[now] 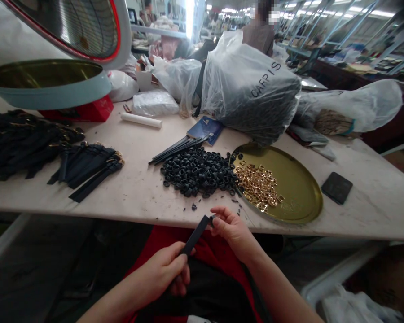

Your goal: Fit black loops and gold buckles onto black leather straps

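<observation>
A flat black strap [197,234] is gripped by my left hand [173,269], its free end pointing up and right just off the table's front edge. At that end my right hand [227,225] pinches a small black loop [212,220] between thumb and finger. Beyond my hands lies a heap of black loops [198,170]. Gold buckles [257,184] are piled on the left part of an oval gold tray [299,193]. Several thin black strips [177,148] rest behind the loops, partly over a blue booklet [207,129].
Finished-looking black straps [90,166] lie at the left, with a larger pile [20,143] beyond. A pale blue oval tin [50,89] sits on a red box [97,110]. Plastic bags [252,89] line the back; a black square [337,187] lies right. A person [261,33] is behind.
</observation>
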A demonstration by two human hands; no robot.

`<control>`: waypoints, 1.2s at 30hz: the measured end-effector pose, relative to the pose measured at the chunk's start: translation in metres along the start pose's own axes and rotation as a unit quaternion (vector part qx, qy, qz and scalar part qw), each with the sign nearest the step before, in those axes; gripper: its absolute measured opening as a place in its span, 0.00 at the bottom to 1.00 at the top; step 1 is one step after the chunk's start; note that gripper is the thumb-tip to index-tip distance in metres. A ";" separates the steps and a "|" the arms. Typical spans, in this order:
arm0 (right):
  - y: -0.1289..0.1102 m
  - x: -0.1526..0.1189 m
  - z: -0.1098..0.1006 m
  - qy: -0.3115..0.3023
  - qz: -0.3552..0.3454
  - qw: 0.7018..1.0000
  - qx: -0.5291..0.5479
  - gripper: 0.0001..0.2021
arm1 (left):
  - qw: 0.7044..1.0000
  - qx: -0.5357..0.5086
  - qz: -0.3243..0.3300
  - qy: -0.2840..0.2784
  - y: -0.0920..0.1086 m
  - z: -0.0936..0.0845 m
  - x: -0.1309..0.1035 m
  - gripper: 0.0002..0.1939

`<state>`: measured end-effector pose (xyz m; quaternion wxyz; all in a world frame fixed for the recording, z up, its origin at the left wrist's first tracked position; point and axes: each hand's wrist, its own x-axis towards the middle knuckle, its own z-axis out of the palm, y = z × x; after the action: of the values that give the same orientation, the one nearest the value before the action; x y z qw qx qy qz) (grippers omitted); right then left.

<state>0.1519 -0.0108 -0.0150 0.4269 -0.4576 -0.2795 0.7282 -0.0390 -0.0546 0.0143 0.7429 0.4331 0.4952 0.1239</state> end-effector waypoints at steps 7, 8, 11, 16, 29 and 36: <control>0.006 0.002 0.005 0.019 -0.016 1.000 0.002 0.13 | 0.965 0.203 0.095 0.138 0.028 0.002 0.021 0.16; 0.007 0.003 0.005 0.024 -0.019 0.999 0.008 0.13 | 0.958 0.222 0.099 0.148 0.028 0.002 0.022 0.15; 0.007 0.005 0.003 0.027 -0.022 0.999 -0.009 0.12 | 0.942 0.279 0.106 0.155 0.023 0.001 0.025 0.14; 0.006 0.001 0.001 0.011 -0.004 0.997 -0.077 0.12 | 0.924 0.346 0.097 0.129 0.026 -0.005 0.028 0.15; 0.024 -0.009 0.006 0.029 -0.125 0.970 -0.205 0.19 | 0.974 0.132 0.097 0.154 0.016 0.010 0.031 0.19; 0.001 -0.015 -0.020 0.027 -0.211 0.875 -0.436 0.22 | 0.971 0.091 0.149 0.164 0.015 0.003 0.031 0.11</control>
<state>0.1733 -0.0240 -0.0179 0.3350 -0.5466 -0.6470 0.4128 -0.0180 -0.0286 0.0067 0.5818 0.5416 0.5498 0.2567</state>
